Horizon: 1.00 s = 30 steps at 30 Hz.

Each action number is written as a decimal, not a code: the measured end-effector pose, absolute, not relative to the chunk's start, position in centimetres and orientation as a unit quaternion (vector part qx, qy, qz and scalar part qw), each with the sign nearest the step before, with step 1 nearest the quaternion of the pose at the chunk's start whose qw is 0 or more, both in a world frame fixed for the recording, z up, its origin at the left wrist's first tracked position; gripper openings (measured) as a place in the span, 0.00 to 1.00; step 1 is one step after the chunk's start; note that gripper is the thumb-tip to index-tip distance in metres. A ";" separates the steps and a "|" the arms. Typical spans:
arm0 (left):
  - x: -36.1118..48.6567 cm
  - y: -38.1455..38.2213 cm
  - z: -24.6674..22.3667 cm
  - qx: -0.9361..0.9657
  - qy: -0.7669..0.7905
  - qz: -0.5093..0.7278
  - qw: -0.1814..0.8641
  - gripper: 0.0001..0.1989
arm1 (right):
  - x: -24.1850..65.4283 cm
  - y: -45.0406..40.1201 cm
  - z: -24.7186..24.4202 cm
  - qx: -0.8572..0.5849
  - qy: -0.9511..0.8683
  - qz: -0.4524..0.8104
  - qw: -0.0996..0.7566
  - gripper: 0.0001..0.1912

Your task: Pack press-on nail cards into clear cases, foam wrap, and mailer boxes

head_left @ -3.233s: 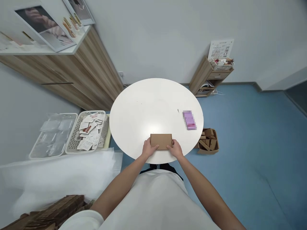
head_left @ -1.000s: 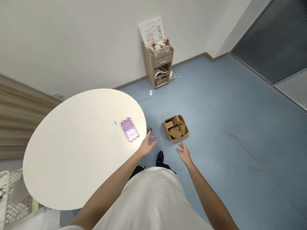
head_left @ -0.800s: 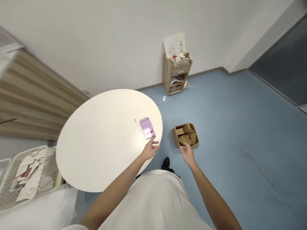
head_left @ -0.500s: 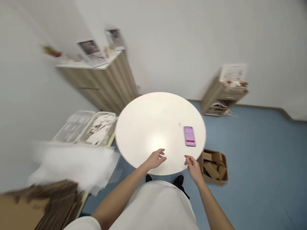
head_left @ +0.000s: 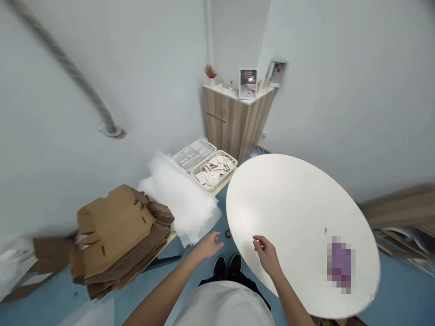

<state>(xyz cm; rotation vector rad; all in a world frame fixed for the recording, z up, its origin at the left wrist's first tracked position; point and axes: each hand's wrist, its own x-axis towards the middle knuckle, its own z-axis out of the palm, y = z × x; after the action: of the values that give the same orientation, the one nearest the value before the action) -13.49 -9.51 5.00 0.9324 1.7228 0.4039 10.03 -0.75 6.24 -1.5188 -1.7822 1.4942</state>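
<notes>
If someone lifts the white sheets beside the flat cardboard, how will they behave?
The white sheets would probably be floppy and light, since their edges look thin and translucent. They may slide apart, because their layers lie unevenly.

The left hand [head_left: 208, 246], fingers spread, hangs over the floor [head_left: 224, 233] between a pile of white sheets [head_left: 185, 201] and the round white table [head_left: 288, 213]. The right hand [head_left: 267, 254], fingers loosely curled, is above the table's near edge. On the table's right part lies a purple item [head_left: 340, 262], blurred into squares. Flat cardboard [head_left: 118, 226] is stacked left of the sheets; beyond them, a basket [head_left: 224, 175] holds white cards [head_left: 212, 171].
</notes>
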 end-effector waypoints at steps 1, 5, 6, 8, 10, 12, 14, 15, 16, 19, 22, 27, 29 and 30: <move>-13.7 -9.8 5.3 0.400 0.722 0.162 0.541 0.36 | 9.8 -0.3 5.8 -0.530 -0.641 0.530 0.165 0.22; -14.9 -10.6 6.4 0.438 0.724 0.124 0.519 0.36 | 8.7 2.1 3.8 -0.484 -0.667 0.558 0.100 0.21; -15.2 -10.7 6.6 0.441 0.734 0.115 0.504 0.36 | 8.4 2.7 3.4 -0.472 -0.667 0.569 0.092 0.21; -15.8 -10.6 6.8 0.441 0.755 0.106 0.474 0.34 | 7.6 3.8 2.9 -0.452 -0.664 0.589 0.083 0.21; -16.3 -10.3 6.9 0.438 0.769 0.111 0.452 0.34 | 6.8 4.6 2.9 -0.443 -0.657 0.604 0.084 0.21; -16.5 -9.6 7.0 0.436 0.775 0.118 0.442 0.34 | 6.2 5.3 3.4 -0.440 -0.638 0.626 0.087 0.21; -16.5 -8.6 7.2 0.435 0.773 0.121 0.446 0.35 | 5.8 5.9 4.1 -0.433 -0.605 0.663 0.078 0.21; -16.5 -8.1 7.4 0.433 0.769 0.122 0.454 0.35 | 5.5 6.2 4.6 -0.427 -0.589 0.683 0.070 0.21; -16.6 -7.5 7.6 0.431 0.764 0.124 0.464 0.35 | 5.3 6.6 5.0 -0.420 -0.576 0.698 0.063 0.21; -17.0 -5.3 8.2 0.425 0.755 0.150 0.476 0.35 | 4.0 7.9 5.9 -0.422 -0.571 0.701 0.070 0.20; -18.5 -3.0 8.6 0.424 0.770 0.206 0.431 0.31 | 1.7 9.4 6.2 -0.427 -0.593 0.676 0.093 0.19; -23.0 0.8 8.4 0.413 0.822 0.233 0.316 0.23 | -4.1 11.9 6.0 -0.398 -0.653 0.642 0.059 0.20; -25.0 2.5 7.9 0.416 0.831 0.228 0.289 0.20 | -6.7 12.9 5.9 -0.394 -0.694 0.599 0.055 0.19; -25.9 3.4 7.6 0.418 0.835 0.222 0.281 0.19 | -8.0 13.4 5.8 -0.395 -0.720 0.568 0.057 0.18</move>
<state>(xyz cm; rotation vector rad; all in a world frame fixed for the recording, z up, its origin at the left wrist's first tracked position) -25.94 3.38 7.64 1.1209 2.2384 0.5940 -7.97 13.41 5.80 -1.1970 -2.1826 1.7226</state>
